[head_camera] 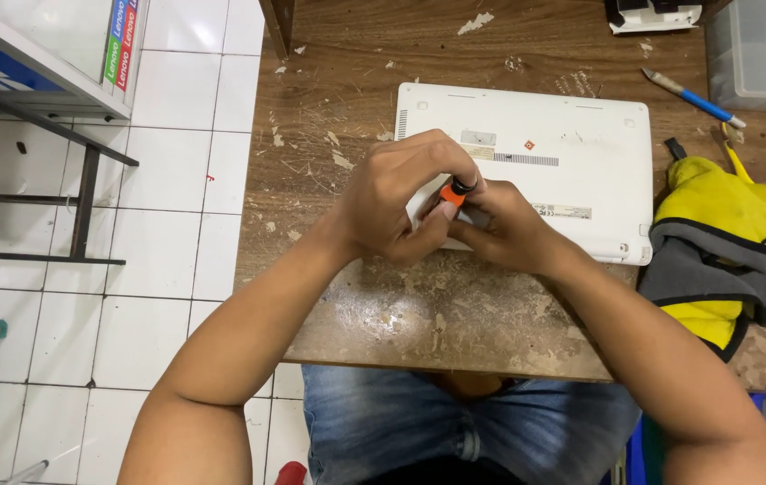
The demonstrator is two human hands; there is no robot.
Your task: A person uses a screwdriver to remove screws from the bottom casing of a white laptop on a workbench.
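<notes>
Looking down over my own forearms, I see my two bare hands meeting above the near left corner of a white laptop [571,144] that lies bottom side up on a worn, scratched wooden table [455,314]. My left hand [396,198] is curled with its fingers pressed together, thumb and fingertips pinching a small screwdriver with an orange and black handle [456,191]. My right hand [510,229] is cupped just beside it, fingers closed on the same tool from below; the tip is hidden behind my fingers. To the right of the laptop sits a yellow and grey cloth pouch [720,251], touching the laptop's edge or nearly so. Further back, a blue-handled tool [693,97] lies near a clear plastic bin [760,54]. White floor tiles [167,224] show on the left
</notes>
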